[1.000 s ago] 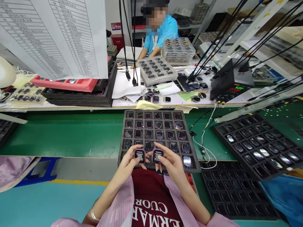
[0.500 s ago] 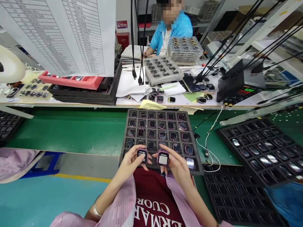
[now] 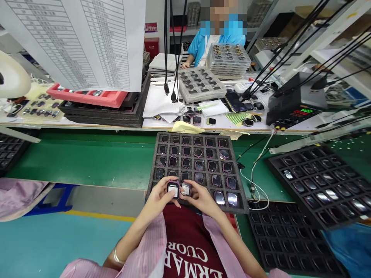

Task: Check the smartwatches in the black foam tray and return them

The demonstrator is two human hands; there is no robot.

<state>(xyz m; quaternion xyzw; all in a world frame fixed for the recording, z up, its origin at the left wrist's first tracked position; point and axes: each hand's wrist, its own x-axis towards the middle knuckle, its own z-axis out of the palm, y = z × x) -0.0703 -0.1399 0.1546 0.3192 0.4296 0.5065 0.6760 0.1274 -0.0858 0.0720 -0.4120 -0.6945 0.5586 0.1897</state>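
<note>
My left hand [image 3: 161, 196] is closed around a small square smartwatch [image 3: 173, 189] without a strap. Its dark-framed screen is lit with pale text, and my thumb lies on the lower part of the glass. Close beside it, my right hand [image 3: 201, 199] pinches a second watch body [image 3: 186, 188] between thumb and fingers. That one is tilted, and a pale area shows on its face. Both hands are over the near edge of a dark foam tray [image 3: 245, 202], whose compartments hold several purple-rimmed watches [image 3: 212, 166]. My hands hide some of the front compartments.
More trays of watches [image 3: 324, 181] lie at the right, near a white cable [image 3: 262, 191]. On the raised shelf stand a power supply [image 3: 295, 102], a clear parts case [image 3: 199, 87] and a red foam tray [image 3: 87, 96]. Black cables [image 3: 175, 50] hang down. A person in blue [image 3: 197, 44] sits opposite.
My right hand has moved left with a watch, bringing it close to the left one and tilting it. A bright watch in a front-right compartment has come into view.
</note>
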